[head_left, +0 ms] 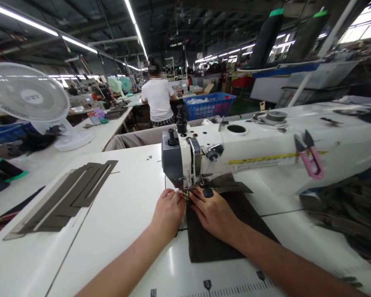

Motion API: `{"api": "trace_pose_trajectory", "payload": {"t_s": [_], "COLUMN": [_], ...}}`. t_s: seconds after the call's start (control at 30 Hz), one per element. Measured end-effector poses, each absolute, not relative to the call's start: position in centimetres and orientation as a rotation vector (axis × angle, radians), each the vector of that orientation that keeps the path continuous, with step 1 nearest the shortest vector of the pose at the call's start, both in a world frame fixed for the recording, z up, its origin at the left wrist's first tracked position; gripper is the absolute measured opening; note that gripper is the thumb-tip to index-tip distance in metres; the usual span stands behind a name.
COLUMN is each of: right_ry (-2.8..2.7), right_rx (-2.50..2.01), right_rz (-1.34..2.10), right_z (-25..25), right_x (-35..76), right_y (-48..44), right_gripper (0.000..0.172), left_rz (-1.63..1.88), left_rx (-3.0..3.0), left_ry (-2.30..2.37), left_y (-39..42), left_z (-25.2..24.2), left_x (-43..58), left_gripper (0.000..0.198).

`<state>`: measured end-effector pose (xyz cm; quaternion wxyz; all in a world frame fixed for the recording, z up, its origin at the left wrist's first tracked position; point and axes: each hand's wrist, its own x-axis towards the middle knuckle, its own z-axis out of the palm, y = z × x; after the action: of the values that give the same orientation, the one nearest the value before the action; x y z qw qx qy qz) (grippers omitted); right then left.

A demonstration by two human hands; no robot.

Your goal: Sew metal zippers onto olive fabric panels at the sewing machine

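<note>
A white sewing machine (253,152) stands across the table, its needle head at the centre. A dark grey fabric piece (216,243) lies under the presser foot and runs toward me. My left hand (168,210) has its fingers curled and pinched at the fabric's left edge, right at the needle. My right hand (214,212) lies on top of the fabric with fingers pressed down beside the presser foot.
A stack of grey cut strips (64,198) lies on the table's left. Pink thread snips (311,159) rest on the machine arm. A heap of dark pieces (343,210) sits at right. A white fan (27,97) stands at left. A person in a white shirt (157,101) works beyond, near a blue crate (208,105).
</note>
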<state>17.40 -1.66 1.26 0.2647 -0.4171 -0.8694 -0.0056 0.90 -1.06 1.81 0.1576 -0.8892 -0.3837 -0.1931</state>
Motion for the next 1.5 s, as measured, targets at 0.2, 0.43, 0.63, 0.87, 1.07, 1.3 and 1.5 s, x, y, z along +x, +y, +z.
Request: {"api": "trace_pose_trajectory", "payload": {"t_s": [0.2, 0.43, 0.63, 0.87, 1.07, 1.3, 1.5], "right_ry": [-2.331, -2.322, -2.33, -2.299, -1.961, -1.386, -1.931], "right_rx": [-1.116, -1.013, -1.242, -1.334, -1.319, -1.289, -1.332], "right_rz": [0.008, 0.09, -0.161, -0.027, 0.847, 1.457, 0.808], "right_z": [1.2, 1.3, 1.7, 1.8, 5.5, 7.1, 8.9], "right_x": [17.4, 17.8, 22.1, 20.9, 18.8, 20.2, 19.7], "right_y": [-1.7, -1.1, -1.0, -11.1, -12.5, -9.5, -9.3], "right_gripper": [0.023, 0.025, 0.022, 0.02, 0.028, 0.041, 0.034], "left_rz": [-0.515, -0.586, -0.642, -0.729, -0.923, -1.123, -1.151], "left_rx": [-2.565, -2.609, -2.622, -2.891, -2.939, -2.917, -2.844], "left_ry": [-1.099, -1.148, -1.172, -1.158, -1.216, -1.001, -0.907], "left_y": [-1.1, -0.8, -1.5, -8.0, -7.4, -4.8, -4.8], "left_z": [1.9, 1.5, 2.7, 4.7, 4.8, 4.9, 5.3], "left_x": [0.8, 0.5, -0.7, -1.3, 0.1, 0.2, 0.7], "left_gripper": [0.017, 0.013, 0.016, 0.021, 0.023, 0.012, 0.016]}}
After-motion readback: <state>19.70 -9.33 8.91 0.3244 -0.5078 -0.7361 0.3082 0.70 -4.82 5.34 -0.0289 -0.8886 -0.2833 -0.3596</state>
